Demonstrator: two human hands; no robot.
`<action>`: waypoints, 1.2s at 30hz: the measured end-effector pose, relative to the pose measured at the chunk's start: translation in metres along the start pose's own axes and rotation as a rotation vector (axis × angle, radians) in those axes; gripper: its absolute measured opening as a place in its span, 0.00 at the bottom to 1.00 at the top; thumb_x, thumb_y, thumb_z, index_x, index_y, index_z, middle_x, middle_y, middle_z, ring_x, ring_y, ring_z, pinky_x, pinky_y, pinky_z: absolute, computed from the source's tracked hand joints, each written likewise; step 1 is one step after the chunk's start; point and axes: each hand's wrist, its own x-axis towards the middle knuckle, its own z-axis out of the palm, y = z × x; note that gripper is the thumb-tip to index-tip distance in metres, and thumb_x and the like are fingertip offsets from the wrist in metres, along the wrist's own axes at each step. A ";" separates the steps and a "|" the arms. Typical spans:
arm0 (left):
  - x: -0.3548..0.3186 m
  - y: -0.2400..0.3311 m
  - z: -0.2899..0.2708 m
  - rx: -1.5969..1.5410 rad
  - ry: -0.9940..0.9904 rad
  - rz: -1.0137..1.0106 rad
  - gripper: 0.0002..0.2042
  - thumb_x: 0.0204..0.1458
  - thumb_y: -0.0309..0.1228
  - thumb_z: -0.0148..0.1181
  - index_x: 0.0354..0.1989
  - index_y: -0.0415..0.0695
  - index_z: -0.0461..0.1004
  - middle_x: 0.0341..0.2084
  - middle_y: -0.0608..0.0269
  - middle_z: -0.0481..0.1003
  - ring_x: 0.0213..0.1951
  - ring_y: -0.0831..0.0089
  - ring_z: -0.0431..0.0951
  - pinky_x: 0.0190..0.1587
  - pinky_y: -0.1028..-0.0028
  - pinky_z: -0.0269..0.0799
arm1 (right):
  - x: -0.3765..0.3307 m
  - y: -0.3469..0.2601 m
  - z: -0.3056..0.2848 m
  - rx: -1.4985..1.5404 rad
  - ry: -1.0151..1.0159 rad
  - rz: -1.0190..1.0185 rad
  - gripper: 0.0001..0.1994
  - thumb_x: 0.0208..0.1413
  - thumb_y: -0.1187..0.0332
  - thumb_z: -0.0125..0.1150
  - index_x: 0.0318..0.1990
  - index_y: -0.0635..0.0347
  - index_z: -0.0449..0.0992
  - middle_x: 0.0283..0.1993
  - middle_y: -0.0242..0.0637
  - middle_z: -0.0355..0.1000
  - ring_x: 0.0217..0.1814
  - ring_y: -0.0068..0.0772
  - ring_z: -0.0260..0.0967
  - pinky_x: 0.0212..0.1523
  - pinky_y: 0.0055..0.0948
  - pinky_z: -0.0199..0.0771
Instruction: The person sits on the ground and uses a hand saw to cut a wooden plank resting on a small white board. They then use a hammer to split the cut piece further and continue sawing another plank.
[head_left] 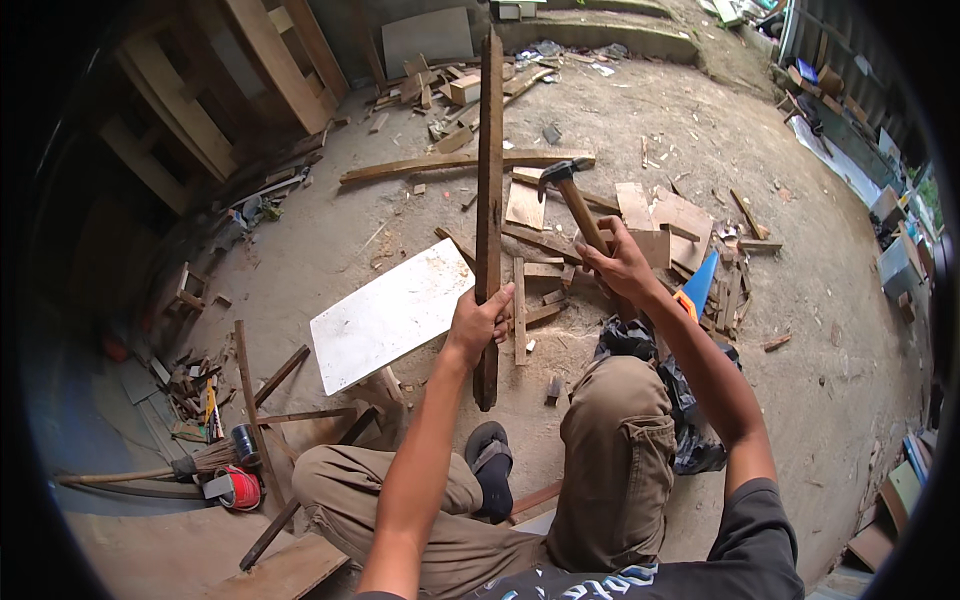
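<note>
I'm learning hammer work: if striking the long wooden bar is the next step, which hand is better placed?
Probably the right hand: it grips the hammer by its handle, while the left hand holds the wooden bar.

Soft daylight washes the dirt floor (820, 340), brightest on the white board (385, 325), while the left side lies in shade; my fisheye view bends toward a black rim, the hammer (582, 210) showing little blur.
</note>
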 end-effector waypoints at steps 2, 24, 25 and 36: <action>-0.013 0.011 -0.005 0.095 0.032 0.072 0.14 0.58 0.38 0.62 0.28 0.48 0.64 0.17 0.75 0.62 0.14 0.86 0.60 0.16 0.80 0.57 | -0.003 -0.064 0.015 0.049 -0.059 -0.009 0.24 0.61 0.64 0.63 0.58 0.64 0.61 0.22 0.29 0.67 0.16 0.17 0.61 0.14 0.23 0.59; -0.056 0.048 -0.017 0.234 0.263 0.141 0.13 0.54 0.35 0.66 0.30 0.43 0.67 0.16 0.73 0.64 0.15 0.82 0.63 0.18 0.77 0.61 | -0.019 -0.135 0.080 -0.325 -0.091 -0.262 0.22 0.61 0.65 0.60 0.58 0.66 0.63 0.28 0.44 0.71 0.27 0.31 0.69 0.27 0.34 0.68; -0.057 0.049 -0.019 0.186 0.235 0.112 0.13 0.53 0.34 0.67 0.31 0.43 0.67 0.16 0.73 0.64 0.15 0.83 0.63 0.18 0.78 0.62 | -0.022 -0.130 0.085 -0.357 -0.072 -0.348 0.21 0.61 0.65 0.60 0.58 0.65 0.63 0.27 0.40 0.68 0.26 0.28 0.65 0.26 0.32 0.66; -0.062 0.034 -0.049 0.012 0.036 0.023 0.16 0.55 0.36 0.64 0.42 0.40 0.67 0.21 0.70 0.67 0.18 0.83 0.65 0.21 0.79 0.64 | -0.052 -0.130 0.093 0.379 -0.444 0.257 0.15 0.69 0.57 0.48 0.52 0.56 0.59 0.24 0.23 0.54 0.19 0.13 0.50 0.16 0.20 0.53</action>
